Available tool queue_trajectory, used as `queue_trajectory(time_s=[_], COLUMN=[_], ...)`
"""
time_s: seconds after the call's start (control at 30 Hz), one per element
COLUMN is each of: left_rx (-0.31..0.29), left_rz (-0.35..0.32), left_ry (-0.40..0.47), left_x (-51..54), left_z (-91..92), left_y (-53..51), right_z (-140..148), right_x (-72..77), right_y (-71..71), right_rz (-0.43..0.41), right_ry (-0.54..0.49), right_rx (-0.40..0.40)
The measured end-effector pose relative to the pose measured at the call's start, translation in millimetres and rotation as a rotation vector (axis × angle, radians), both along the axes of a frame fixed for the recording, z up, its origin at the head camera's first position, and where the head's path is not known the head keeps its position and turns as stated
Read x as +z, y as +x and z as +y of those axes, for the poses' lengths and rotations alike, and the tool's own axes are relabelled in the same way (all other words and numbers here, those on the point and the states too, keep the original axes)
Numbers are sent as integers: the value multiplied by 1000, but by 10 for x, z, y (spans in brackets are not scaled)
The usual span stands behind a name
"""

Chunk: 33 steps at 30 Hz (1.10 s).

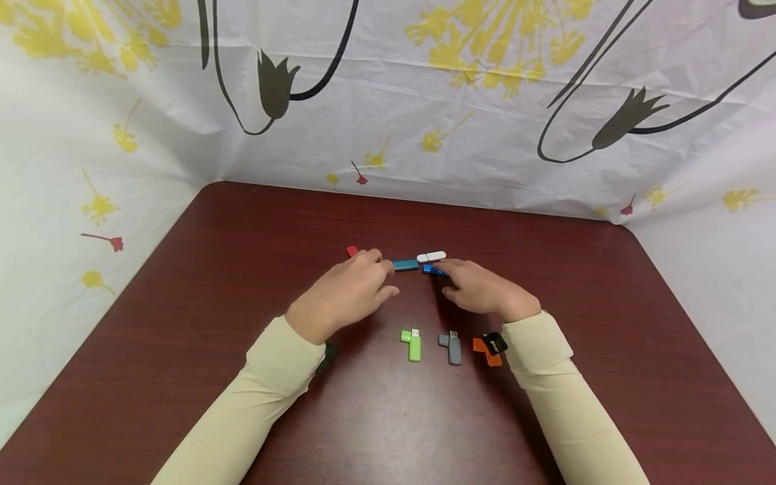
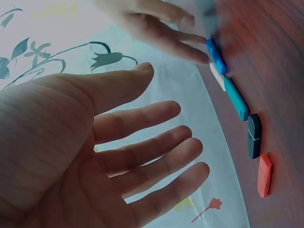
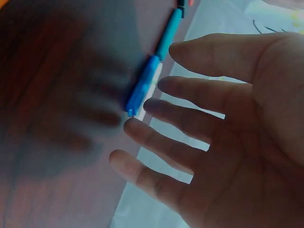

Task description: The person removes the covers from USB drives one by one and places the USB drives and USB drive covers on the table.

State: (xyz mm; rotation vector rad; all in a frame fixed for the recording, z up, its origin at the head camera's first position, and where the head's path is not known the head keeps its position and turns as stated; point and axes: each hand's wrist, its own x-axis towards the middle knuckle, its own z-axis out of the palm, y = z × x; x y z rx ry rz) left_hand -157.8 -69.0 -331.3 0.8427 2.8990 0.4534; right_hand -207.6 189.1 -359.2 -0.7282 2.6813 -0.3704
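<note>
My left hand (image 1: 348, 289) hovers over the table with its fingers spread and nothing in them. Near its fingertips lie a red USB stick (image 1: 353, 251) and a teal one (image 1: 405, 265). A black stick (image 2: 254, 136) between these two shows in the left wrist view; the hand hides it from the head view. On the other side my right hand (image 1: 485, 288) has its fingers extended close to a blue USB stick (image 3: 142, 86); whether they touch it I cannot tell. Just behind the blue stick is a white stick (image 1: 432, 256).
Nearer the front, a green USB stick (image 1: 414, 345) and a grey one (image 1: 453, 348) lie with their caps swivelled aside. An orange stick (image 1: 494, 359) is partly covered by a small black item (image 1: 495, 343) beside the right wrist. Patterned cloth (image 1: 388, 121) surrounds the brown table (image 1: 400, 417).
</note>
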Motion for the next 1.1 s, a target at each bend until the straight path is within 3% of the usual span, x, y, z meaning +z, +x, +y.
queue_trajectory(time_s=[0.13,0.53,1.1], left_rx=[6,-1,7], left_rz=[1,-1,-22], left_ry=[3,-1,-14], left_x=[14,8,-10], left_z=[-4,-7,4], left_y=[2,1,-4], right_z=[9,-14,-70], right_x=[-28,-71,-62], right_y=[-3,-20,-9], right_rz=[-16,74,50], right_ry=[-2,-37,-21], right_rx=[-3,69,58])
